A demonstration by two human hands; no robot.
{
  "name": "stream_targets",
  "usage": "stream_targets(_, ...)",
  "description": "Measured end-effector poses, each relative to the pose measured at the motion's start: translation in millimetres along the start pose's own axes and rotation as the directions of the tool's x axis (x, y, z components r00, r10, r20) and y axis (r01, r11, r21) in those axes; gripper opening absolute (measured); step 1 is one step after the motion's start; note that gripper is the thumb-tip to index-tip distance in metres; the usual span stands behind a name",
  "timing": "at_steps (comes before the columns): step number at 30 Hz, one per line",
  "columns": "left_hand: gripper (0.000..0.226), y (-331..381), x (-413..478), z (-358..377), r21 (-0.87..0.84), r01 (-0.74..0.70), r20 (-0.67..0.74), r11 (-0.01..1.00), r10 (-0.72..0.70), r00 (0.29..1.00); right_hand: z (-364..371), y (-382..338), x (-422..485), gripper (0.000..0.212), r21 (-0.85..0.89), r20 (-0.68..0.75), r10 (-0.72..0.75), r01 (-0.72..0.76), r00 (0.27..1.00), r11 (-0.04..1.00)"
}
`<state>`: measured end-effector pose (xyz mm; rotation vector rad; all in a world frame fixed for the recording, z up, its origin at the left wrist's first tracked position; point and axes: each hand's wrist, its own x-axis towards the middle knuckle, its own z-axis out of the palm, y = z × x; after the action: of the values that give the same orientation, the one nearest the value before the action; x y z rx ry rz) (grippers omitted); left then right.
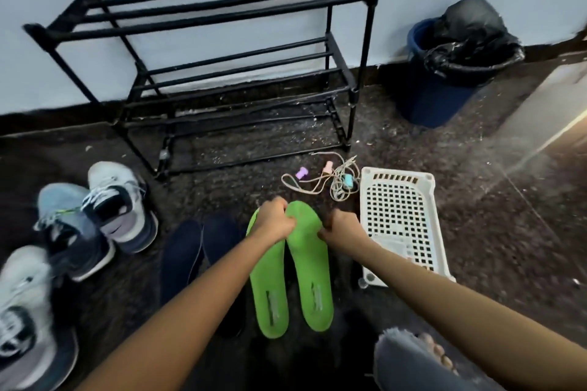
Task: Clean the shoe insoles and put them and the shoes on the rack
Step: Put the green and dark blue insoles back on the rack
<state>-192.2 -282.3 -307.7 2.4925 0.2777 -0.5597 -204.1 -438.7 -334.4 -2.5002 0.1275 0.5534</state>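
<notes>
green insoles (313, 273): a pair side by side on the floor (476, 232) in front of the rack (206, 57), near its right end, toes toward it.
left hand (274, 222): its grip is closed over the toe ends where the two green insoles meet, fingers curled onto the foam.
right hand (343, 230): its grip pinches the outer edge of the right one of the pair, near the toe.
handling: probably light, thin and bendy. Held by the toe alone the heel would likely droop, so a hold nearer the middle looks steadier. They do not look fragile or slippery.
dark insoles (181, 257): a second pair flat on the floor in front of the rack's middle.
shoes (120, 209): several sit in front of the rack's left end, some leaning on each other.
cord (327, 181): a tangle with small coloured clips, just in front of the rack's right foot, and it may snag a low reach.
basket (400, 216): white, perforated, in front of and beyond the rack's right end.
bin (451, 67): blue with a black liner, right of the rack by the wall.
rack bars: gaps between them may let a thin insole slip through.
</notes>
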Motion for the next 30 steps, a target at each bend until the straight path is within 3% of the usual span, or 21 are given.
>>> stream_targets(3, 0.051, -51, -20, 30, 0.117, 0.195, 0.098, 0.974, -0.207, 0.973, 35, 18, -21, 0.038, -0.079, 0.055, 0.084, -0.080, 0.995, 0.994)
stream_targets(6, 0.066, -89, -28, 57, 0.055, 0.359, 0.149, 0.932, -0.363, 0.920, 56, 33, -36, 0.040, -0.137, 0.124, 0.146, -0.129, 0.982, 0.982)
stream_targets(10, 0.066, -106, -32, 75, -0.046, 0.438, 0.131, 0.898, -0.429, 0.894, 77, 46, -43, 0.045, -0.144, 0.166, 0.182, -0.159, 0.969, 0.977)
stream_targets(14, 0.063, -107, -30, 83, -0.120, 0.450, 0.053, 0.885, -0.447, 0.893, 93, 51, -45, 0.032, -0.094, 0.150, 0.189, -0.177, 0.970, 0.980)
stream_targets(16, 0.055, -109, -28, 85, -0.144, 0.432, 0.038, 0.890, -0.431, 0.901, 97, 51, -44, 0.026, -0.033, 0.137, 0.175, -0.172, 0.975, 0.985)
stream_targets(21, 0.010, -108, -33, 69, -0.220, 0.299, -0.069, 0.929, -0.320, 0.945, 86, 42, -47, 0.012, 0.183, 0.054, 0.087, -0.095, 0.995, 0.978)
stream_targets(25, 0.013, -94, -44, 14, -0.373, 0.109, -0.228, 0.921, -0.205, 0.952, 43, 18, -43, 0.021, 0.319, -0.086, -0.021, 0.047, 0.996, 0.947)
stream_targets(30, 0.031, -53, -21, -72, -0.608, -0.133, -0.344, 0.783, -0.109, 0.933, -47, -37, -9, 0.016, 0.375, -0.253, -0.115, 0.207, 0.961, 0.904)
